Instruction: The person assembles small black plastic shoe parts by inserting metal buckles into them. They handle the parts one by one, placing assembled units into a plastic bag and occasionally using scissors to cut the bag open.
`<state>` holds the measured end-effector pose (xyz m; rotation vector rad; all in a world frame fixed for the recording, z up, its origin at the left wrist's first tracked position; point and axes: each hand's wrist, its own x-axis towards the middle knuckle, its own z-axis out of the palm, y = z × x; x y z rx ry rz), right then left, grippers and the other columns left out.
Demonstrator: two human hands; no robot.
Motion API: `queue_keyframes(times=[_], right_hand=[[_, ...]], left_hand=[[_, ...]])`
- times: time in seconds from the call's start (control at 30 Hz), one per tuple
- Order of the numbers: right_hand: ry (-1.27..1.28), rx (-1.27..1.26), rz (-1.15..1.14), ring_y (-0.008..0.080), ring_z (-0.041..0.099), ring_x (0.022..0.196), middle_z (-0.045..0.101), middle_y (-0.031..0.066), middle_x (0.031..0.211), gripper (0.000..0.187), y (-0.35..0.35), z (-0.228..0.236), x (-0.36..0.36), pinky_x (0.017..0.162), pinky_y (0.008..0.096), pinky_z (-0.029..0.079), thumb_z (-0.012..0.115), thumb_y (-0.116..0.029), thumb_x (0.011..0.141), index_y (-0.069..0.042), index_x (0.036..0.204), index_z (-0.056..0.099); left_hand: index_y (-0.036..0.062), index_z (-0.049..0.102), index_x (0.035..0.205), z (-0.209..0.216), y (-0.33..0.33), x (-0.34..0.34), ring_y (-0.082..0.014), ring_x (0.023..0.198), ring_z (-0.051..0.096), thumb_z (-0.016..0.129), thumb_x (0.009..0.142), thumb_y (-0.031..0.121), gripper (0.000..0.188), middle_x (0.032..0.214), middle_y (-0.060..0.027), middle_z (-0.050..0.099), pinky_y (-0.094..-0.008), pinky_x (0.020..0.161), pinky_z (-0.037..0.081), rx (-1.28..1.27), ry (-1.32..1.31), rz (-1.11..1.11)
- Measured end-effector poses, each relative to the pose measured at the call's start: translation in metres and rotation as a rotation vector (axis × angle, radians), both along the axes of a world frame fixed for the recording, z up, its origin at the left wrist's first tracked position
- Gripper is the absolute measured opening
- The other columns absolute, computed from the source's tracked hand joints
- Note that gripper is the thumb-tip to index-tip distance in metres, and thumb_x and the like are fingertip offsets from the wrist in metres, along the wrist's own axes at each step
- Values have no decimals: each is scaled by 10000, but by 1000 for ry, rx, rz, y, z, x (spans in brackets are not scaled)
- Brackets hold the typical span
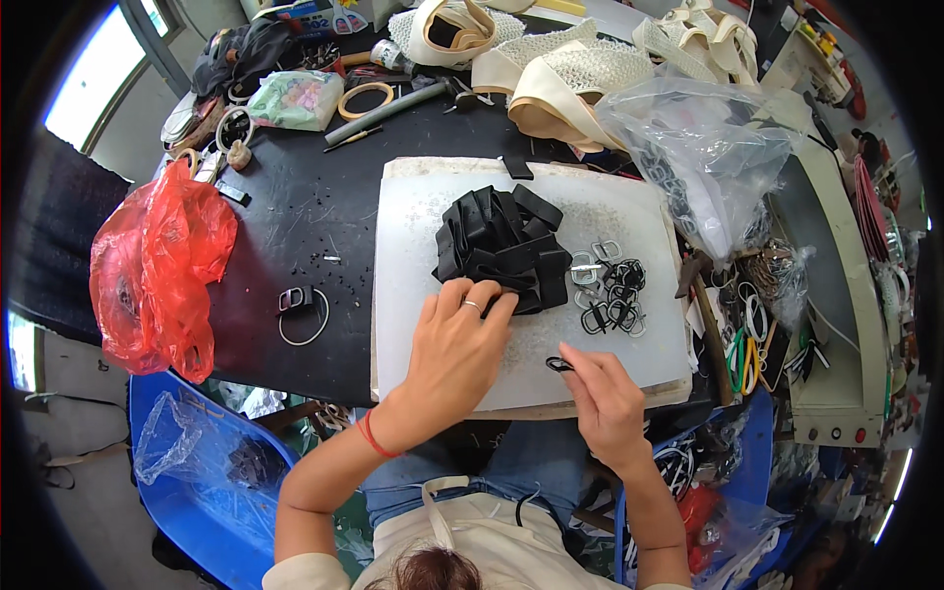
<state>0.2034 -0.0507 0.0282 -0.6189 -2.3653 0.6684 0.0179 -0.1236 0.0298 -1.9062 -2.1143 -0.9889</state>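
Observation:
On the white board (413,256) lies a heap of folded black straps (492,231). My left hand (460,339) is at the heap's near edge, fingers bent and closed on a black strap; the fingertips are partly hidden. Lower right of it, my right hand (602,393) pinches a small black loop (559,364) that looks like a buckle, held above the board's near part. Just beyond that hand is a cluster of silver and black metal buckles (615,295), to the right of the straps.
A red plastic bag (162,275) sits at the table's left, near a buckle with a ring (300,305). Along the back are cream strap rolls (560,88), a hammer (393,113) and a tape roll (365,100). A clear bag (708,147) lies right. Blue bins (197,472) flank my legs.

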Motion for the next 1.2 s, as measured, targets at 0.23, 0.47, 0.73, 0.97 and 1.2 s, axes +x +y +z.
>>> queue_keyframes(times=[0.23,0.47,0.73,0.97,1.2], right_hand=[[84,-201,58,202,649,702,651,99,834,264,-8,9,6,586,278,513,699,39,729,-49,975,667],[152,-130,240,187,632,703,626,71,904,297,-6,25,-2,586,271,517,710,31,713,-72,989,670],[135,-204,184,181,630,715,634,77,863,218,-9,25,-2,602,264,506,709,23,728,-63,928,691],[79,-300,235,188,631,720,626,76,874,235,-3,26,-5,605,274,512,703,31,730,-77,938,682],[265,-777,-117,110,589,789,607,67,917,341,-25,16,-9,646,227,494,684,-17,804,-4,1119,553]], left_hand=[[-23,597,1070,17,-17,3,-206,784,632,599,833,-1,238,918,-94,615,-304,672,511,-115,-744,-93],[-64,570,1154,27,-37,8,-113,863,628,573,892,23,276,975,-101,648,-231,774,514,-368,-1440,-163],[-27,598,1151,32,-43,7,-100,832,625,591,879,53,284,966,-103,671,-242,763,514,-378,-1287,-246],[-12,616,1108,33,-46,9,-172,802,653,692,813,115,330,948,-135,673,-292,736,528,-233,-946,-351],[-12,605,1124,11,-53,22,-154,877,634,704,813,107,347,1002,-115,649,-279,767,536,-234,-1364,-215]])
